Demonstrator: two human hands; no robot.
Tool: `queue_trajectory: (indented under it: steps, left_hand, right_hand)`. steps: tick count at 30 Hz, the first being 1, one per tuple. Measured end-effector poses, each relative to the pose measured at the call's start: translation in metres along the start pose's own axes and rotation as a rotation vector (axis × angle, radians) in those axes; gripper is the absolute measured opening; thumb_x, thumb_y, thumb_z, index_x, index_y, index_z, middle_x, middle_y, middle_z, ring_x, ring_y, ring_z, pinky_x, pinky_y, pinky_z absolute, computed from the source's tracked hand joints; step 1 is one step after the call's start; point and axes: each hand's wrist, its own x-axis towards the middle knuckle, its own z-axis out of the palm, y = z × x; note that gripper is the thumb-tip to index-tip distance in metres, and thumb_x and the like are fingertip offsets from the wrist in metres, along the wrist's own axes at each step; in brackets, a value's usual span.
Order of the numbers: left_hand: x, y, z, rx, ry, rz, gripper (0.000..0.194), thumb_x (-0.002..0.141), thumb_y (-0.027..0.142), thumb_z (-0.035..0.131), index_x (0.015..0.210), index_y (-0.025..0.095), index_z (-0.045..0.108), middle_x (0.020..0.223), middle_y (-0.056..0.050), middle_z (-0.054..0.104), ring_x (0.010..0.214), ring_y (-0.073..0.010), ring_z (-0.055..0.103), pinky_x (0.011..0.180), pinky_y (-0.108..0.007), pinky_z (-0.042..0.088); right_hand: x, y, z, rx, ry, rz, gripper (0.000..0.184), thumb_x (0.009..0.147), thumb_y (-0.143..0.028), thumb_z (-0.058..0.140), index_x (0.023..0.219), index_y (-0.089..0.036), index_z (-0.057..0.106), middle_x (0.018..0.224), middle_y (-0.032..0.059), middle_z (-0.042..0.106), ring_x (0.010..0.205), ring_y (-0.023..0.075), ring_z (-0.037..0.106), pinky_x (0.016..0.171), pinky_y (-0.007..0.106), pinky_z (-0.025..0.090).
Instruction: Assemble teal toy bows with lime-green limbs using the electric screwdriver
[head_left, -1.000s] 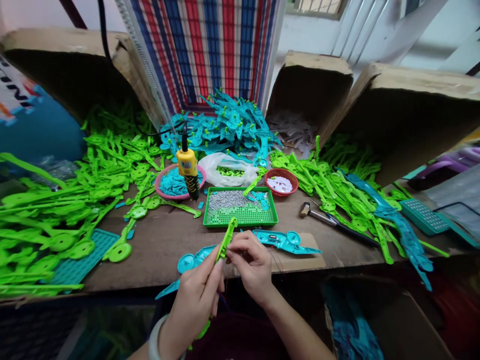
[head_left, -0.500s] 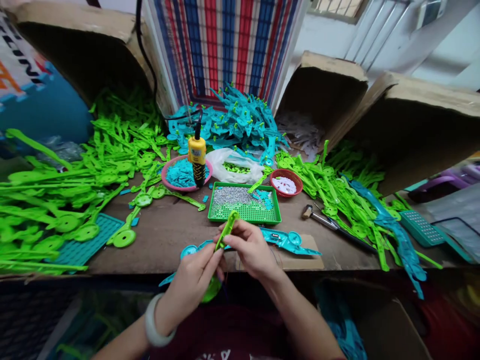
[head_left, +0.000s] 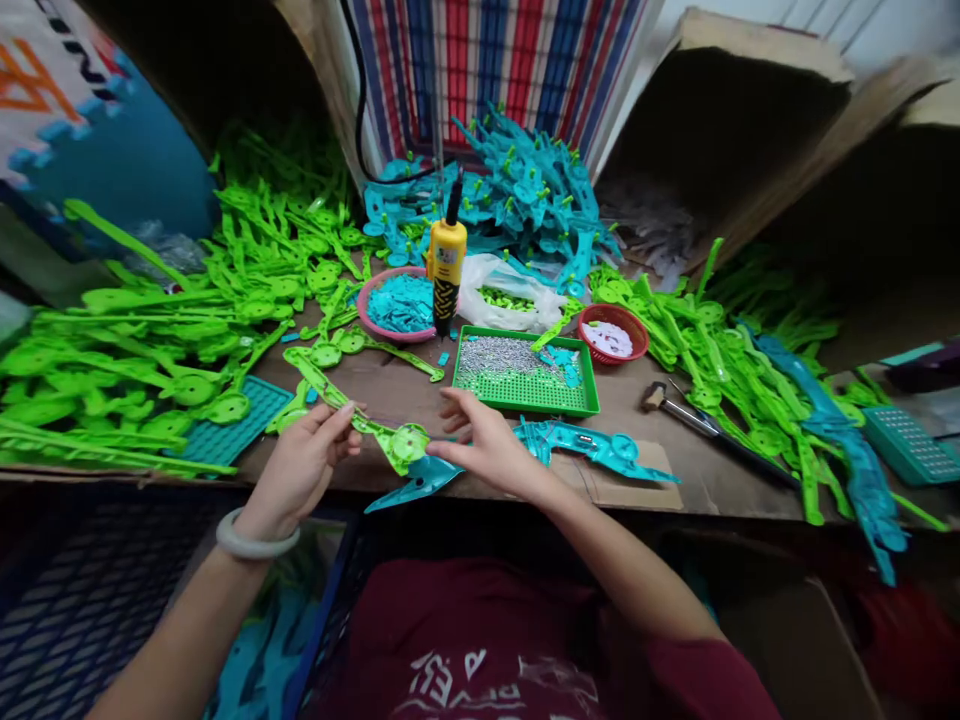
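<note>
My left hand pinches a long lime-green plastic part by its narrow middle, with its round end pointing right. Beside that round end is my right hand, fingers apart and thumb at or close to the rim; whether it touches I cannot tell. Beneath and behind my hands, a turquoise plastic part lies along the table's front edge, partly on a piece of cardboard. Its middle is hidden by my right hand. A green tray of small metal pieces and turquoise bits stands just beyond.
A yellow electric screwdriver hangs over a pink bowl of turquoise pieces. A red basket holds white pieces. A hammer lies right. Green parts heap at left, more at right; turquoise parts pile behind.
My hands have moved apart, the left one leftward with the green part, now lowered and turned sideways. My right hand has opened. The view has shifted.
</note>
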Motion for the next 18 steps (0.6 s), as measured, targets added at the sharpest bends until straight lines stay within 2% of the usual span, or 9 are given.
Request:
queue_trajectory:
  steps: [4, 6, 9, 13, 18]
  left_hand:
    - [0.004, -0.02, -0.01, -0.019, 0.002, -0.126, 0.047, 0.063, 0.054, 0.085, 0.08, 0.017, 0.063, 0.064, 0.005, 0.053, 0.059, -0.0081, 0.049, 0.052, -0.016, 0.045]
    - [0.006, -0.026, -0.007, -0.014, -0.03, -0.198, 0.047, 0.064, 0.054, 0.085, 0.082, 0.016, 0.064, 0.062, 0.004, 0.054, 0.057, -0.0083, 0.049, 0.052, -0.017, 0.045]
    - [0.008, -0.03, 0.001, -0.003, -0.083, -0.283, 0.05, 0.066, 0.055, 0.084, 0.09, 0.015, 0.067, 0.062, 0.003, 0.057, 0.058, -0.0093, 0.051, 0.053, -0.018, 0.047]
    - [0.011, -0.031, 0.008, 0.016, -0.078, -0.32, 0.05, 0.07, 0.055, 0.081, 0.096, 0.015, 0.067, 0.062, 0.003, 0.06, 0.059, -0.0096, 0.054, 0.056, -0.018, 0.048]
    - [0.011, -0.041, 0.017, 0.037, -0.082, -0.352, 0.046, 0.074, 0.054, 0.078, 0.097, 0.015, 0.068, 0.065, 0.002, 0.063, 0.061, -0.0104, 0.058, 0.058, -0.019, 0.051]
  right_hand:
    - [-0.016, 0.027, 0.001, -0.046, -0.14, -0.023, 0.054, 0.086, -0.028, 0.071, 0.136, -0.019, 0.051, 0.103, 0.0064, 0.07, 0.078, 0.0135, 0.063, 0.07, 0.026, 0.051]
    - [-0.019, 0.035, -0.003, -0.051, -0.148, -0.054, 0.04, 0.089, -0.027, 0.068, 0.128, -0.019, 0.059, 0.093, 0.0036, 0.07, 0.071, 0.0118, 0.06, 0.067, 0.025, 0.049]
    - [-0.02, 0.04, -0.014, -0.07, -0.157, -0.109, 0.027, 0.094, -0.029, 0.062, 0.118, -0.019, 0.066, 0.085, 0.0025, 0.067, 0.074, 0.0126, 0.06, 0.069, 0.025, 0.048]
    - [-0.021, 0.046, -0.035, -0.063, -0.238, -0.194, 0.025, 0.1, -0.028, 0.053, 0.117, -0.018, 0.067, 0.094, 0.0062, 0.066, 0.087, 0.0147, 0.062, 0.077, 0.028, 0.05]
    - [-0.026, 0.043, -0.052, -0.137, -0.257, -0.165, 0.032, 0.098, -0.03, 0.057, 0.128, -0.02, 0.061, 0.089, 0.0038, 0.064, 0.079, 0.0143, 0.059, 0.072, 0.028, 0.049]
